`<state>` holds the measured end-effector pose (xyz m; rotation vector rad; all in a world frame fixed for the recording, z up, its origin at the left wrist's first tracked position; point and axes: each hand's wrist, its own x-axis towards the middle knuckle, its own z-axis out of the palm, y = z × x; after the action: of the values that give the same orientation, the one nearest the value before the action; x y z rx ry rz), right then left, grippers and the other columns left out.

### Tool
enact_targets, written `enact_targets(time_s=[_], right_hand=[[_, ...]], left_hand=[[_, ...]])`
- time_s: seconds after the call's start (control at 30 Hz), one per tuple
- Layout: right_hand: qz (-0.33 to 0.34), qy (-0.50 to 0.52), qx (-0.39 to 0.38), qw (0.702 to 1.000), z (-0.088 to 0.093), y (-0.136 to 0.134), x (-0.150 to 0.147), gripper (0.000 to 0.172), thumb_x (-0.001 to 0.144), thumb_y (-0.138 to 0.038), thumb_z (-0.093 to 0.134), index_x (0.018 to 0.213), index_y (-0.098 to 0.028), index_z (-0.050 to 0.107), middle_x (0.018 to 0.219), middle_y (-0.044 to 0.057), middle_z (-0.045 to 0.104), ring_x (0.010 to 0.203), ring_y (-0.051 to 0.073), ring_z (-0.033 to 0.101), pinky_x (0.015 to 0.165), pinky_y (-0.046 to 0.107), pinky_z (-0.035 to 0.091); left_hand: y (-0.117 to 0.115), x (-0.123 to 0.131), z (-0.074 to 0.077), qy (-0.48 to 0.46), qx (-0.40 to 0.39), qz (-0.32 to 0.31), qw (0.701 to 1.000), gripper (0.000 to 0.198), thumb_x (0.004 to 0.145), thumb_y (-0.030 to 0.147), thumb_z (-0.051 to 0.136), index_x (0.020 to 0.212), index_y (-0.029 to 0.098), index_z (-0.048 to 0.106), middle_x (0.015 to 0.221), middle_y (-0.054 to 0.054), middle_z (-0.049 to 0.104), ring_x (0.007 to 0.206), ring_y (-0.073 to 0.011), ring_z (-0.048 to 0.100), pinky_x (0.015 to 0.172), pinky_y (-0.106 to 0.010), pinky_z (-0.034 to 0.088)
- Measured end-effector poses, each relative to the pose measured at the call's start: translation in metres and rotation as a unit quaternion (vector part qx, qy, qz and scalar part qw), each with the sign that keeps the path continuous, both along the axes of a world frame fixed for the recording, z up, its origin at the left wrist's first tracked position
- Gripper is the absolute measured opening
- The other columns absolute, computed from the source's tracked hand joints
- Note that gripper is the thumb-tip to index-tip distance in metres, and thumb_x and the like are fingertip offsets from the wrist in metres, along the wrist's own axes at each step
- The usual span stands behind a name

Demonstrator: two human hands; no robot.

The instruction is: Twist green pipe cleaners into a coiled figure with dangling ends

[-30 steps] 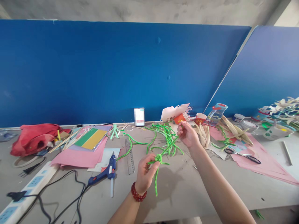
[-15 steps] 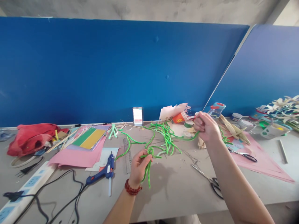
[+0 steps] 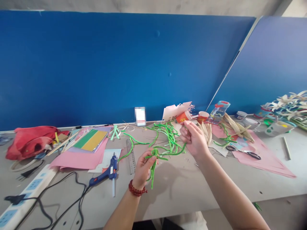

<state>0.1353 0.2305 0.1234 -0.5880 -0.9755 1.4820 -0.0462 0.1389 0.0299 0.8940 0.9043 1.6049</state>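
Between the thumb and fingers of my left hand point(image 3: 143, 166) is a knotted bundle of green pipe cleaners point(image 3: 155, 153), with loose ends hanging below. My right hand point(image 3: 194, 140) is closed in a pinch on a green strand point(image 3: 176, 154) that runs back towards this bundle. Behind both hands lies a tangled heap of green pipe cleaners point(image 3: 170, 135). Another bent green piece point(image 3: 131, 147) crosses the clear ruler point(image 3: 130, 158) to the left. The exact grip points are partly covered by my fingers.
A blue glue gun point(image 3: 110, 171) lies left of my left hand, near a white power strip point(image 3: 30, 188) and black cables. Coloured sheets point(image 3: 92, 140) and a red cloth point(image 3: 31, 140) are further left. Scissors point(image 3: 247, 152) and pink paper point(image 3: 271, 163) lie right.
My right hand has moved left and slightly down, closer to my left hand, its strand now hanging in a shorter curve. The scissors under my right arm are now mostly covered.
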Motion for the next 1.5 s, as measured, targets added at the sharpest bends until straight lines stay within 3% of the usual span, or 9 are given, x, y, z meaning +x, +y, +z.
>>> enact_targets(time_s=[0.27,0.53,0.63,0.7,0.8,0.93,1.07,1.23,1.5], right_hand=[[-0.028,0.067,-0.008,0.997,-0.005,0.001,0.008,0.027,0.076,-0.039,0.080,0.079,-0.020,0.062,0.054,-0.010,0.034,0.038,0.003,0.024,0.029,0.007,0.024],[-0.055,0.086,-0.005,0.995,-0.019,-0.007,0.012,0.023,0.081,-0.040,0.075,0.080,-0.021,0.063,0.054,-0.010,0.032,0.039,0.003,0.023,0.030,0.009,0.023],[-0.139,-0.032,0.072,0.987,-0.023,-0.011,0.013,0.017,0.089,-0.040,0.065,0.090,-0.023,0.065,0.062,-0.005,0.047,0.048,0.008,0.044,0.041,0.016,0.040],[-0.255,-0.202,0.195,0.925,-0.023,-0.019,0.014,0.023,0.091,-0.037,0.063,0.110,-0.026,0.064,0.091,0.005,0.064,0.083,0.019,0.064,0.069,0.031,0.056],[-0.359,-0.461,0.375,0.720,-0.022,-0.037,0.017,0.049,0.089,-0.028,0.066,0.137,-0.027,0.052,0.139,0.013,0.055,0.134,0.038,0.046,0.109,0.059,0.037],[-0.269,-0.583,0.498,0.583,-0.028,-0.058,0.011,0.056,0.091,-0.021,0.061,0.144,-0.029,0.045,0.145,0.011,0.055,0.136,0.035,0.046,0.119,0.061,0.019],[-0.103,-0.588,0.491,0.634,-0.047,-0.054,0.004,0.037,0.095,-0.018,0.053,0.131,-0.024,0.056,0.113,0.009,0.074,0.109,0.027,0.067,0.111,0.053,0.037],[-0.028,-0.569,0.420,0.706,-0.062,-0.040,0.007,0.020,0.100,-0.027,0.049,0.099,-0.022,0.068,0.085,0.006,0.075,0.077,0.021,0.069,0.067,0.029,0.051],[0.001,-0.542,0.410,0.734,-0.022,-0.030,0.027,0.022,0.099,-0.031,0.052,0.089,-0.022,0.070,0.078,0.004,0.070,0.071,0.017,0.065,0.064,0.027,0.048]], left_hand=[[-0.003,0.000,0.006,0.000,0.031,-0.023,0.999,0.023,0.081,0.037,0.075,0.074,0.016,0.066,0.128,-0.013,0.066,0.067,-0.0129,0.066,0.068,-0.031,0.054],[-0.004,0.004,0.002,-0.017,0.048,-0.010,0.999,0.023,0.078,0.038,0.078,0.077,0.018,0.067,0.103,-0.010,0.077,0.075,-0.0202,0.071,0.070,-0.035,0.057],[-0.005,0.004,0.002,-0.022,0.040,-0.007,0.999,0.022,0.078,0.039,0.079,0.080,0.019,0.070,0.095,-0.008,0.078,0.081,-0.0212,0.073,0.076,-0.036,0.059],[-0.005,0.004,0.001,-0.024,0.038,-0.001,0.999,0.023,0.076,0.039,0.080,0.079,0.019,0.070,0.093,-0.007,0.078,0.084,-0.0214,0.073,0.079,-0.036,0.059],[-0.004,0.003,0.000,-0.020,0.034,0.011,0.999,0.024,0.075,0.040,0.081,0.077,0.019,0.071,0.090,-0.007,0.077,0.084,-0.0218,0.073,0.079,-0.036,0.060],[-0.004,0.004,0.001,-0.027,0.027,0.019,0.999,0.022,0.075,0.039,0.080,0.077,0.019,0.071,0.089,-0.006,0.077,0.083,-0.0212,0.073,0.079,-0.036,0.060],[-0.003,0.007,0.002,-0.043,0.005,0.029,0.999,0.025,0.072,0.040,0.082,0.076,0.018,0.070,0.088,-0.006,0.077,0.084,-0.0225,0.073,0.081,-0.038,0.061],[-0.001,0.006,0.001,-0.057,-0.004,0.000,0.998,0.025,0.073,0.040,0.081,0.079,0.018,0.070,0.091,-0.005,0.076,0.078,-0.0194,0.072,0.078,-0.035,0.059],[-0.002,0.004,0.002,-0.007,-0.054,-0.054,0.997,0.034,0.070,0.044,0.083,0.075,0.017,0.062,0.060,0.001,0.065,0.051,-0.0099,0.056,0.050,-0.022,0.042]])
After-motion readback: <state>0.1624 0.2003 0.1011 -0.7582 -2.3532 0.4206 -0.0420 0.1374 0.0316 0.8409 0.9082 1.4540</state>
